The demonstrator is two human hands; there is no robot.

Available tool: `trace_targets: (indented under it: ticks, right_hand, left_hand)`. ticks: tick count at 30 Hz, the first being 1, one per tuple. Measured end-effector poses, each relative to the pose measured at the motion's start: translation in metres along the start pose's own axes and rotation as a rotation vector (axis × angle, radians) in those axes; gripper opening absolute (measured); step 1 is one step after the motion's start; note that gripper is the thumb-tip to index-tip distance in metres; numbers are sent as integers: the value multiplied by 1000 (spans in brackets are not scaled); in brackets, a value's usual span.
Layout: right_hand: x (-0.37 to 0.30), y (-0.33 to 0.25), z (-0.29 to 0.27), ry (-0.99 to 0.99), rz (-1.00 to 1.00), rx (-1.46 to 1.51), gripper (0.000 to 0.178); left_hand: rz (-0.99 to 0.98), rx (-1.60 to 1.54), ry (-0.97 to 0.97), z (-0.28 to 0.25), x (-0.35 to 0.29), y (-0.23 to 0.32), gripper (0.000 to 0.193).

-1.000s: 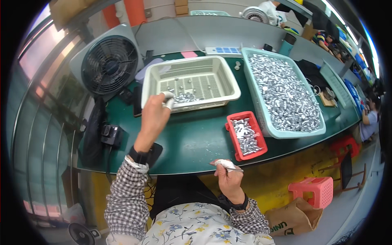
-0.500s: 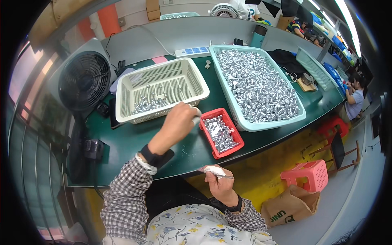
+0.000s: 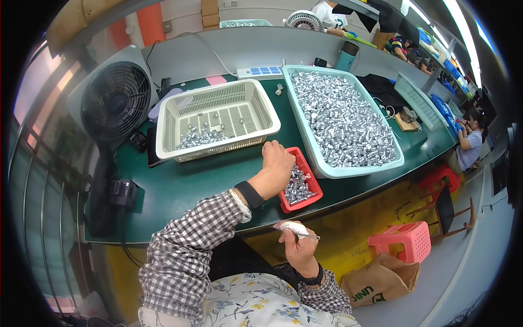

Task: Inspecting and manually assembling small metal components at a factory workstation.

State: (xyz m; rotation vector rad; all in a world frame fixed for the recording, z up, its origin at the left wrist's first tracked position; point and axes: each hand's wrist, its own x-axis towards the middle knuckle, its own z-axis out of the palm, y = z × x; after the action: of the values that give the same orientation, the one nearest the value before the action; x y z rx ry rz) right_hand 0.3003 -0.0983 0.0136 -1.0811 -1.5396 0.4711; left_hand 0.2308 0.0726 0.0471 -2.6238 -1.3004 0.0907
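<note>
My left hand (image 3: 277,168) reaches over the upper left part of a small red plastic tray (image 3: 303,207). Its fingers are curled down at the tray, and the tips are hidden behind the hand. Small shiny metal parts (image 3: 298,188) lie heaped in that tray. Below the table's front edge, my right hand (image 3: 300,252) grips a thin pointed metal tool (image 3: 312,236), with something white wrapped at the grip. What kind of tool it is, I cannot tell. A cream basket (image 3: 218,148) left of the red tray has some of the same metal parts at its bottom.
A large light-blue basket (image 3: 348,172) full of metal parts stands right of the red tray. At the left are a box fan (image 3: 115,101) and a black adapter (image 3: 124,193). A pink stool (image 3: 417,242) and a paper bag (image 3: 376,283) stand at the right; a person (image 3: 469,141) sits beyond.
My left hand has moved right and down, from the cream basket's near edge to over the red tray. My right hand still holds the tool, slightly farther right and lower.
</note>
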Motion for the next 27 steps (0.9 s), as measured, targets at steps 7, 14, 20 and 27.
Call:
trace_targets:
  ticks: [7,14,20,27]
  right_hand:
    - [4,12,-14,19,-20,-31,8]
    - [2,12,-29,63,-63,-18,10]
    - [-2,13,-37,83,-61,-11,12]
    - [-7,15,-12,28,32,47,6]
  left_hand:
    - [49,-41,146,7,-1,8,7]
    - [131,-151,159,1,2,16,5]
    - [66,-764,286,-7,-2,11,10]
    - [-201,-1137,29,-12,-81,-56,19]
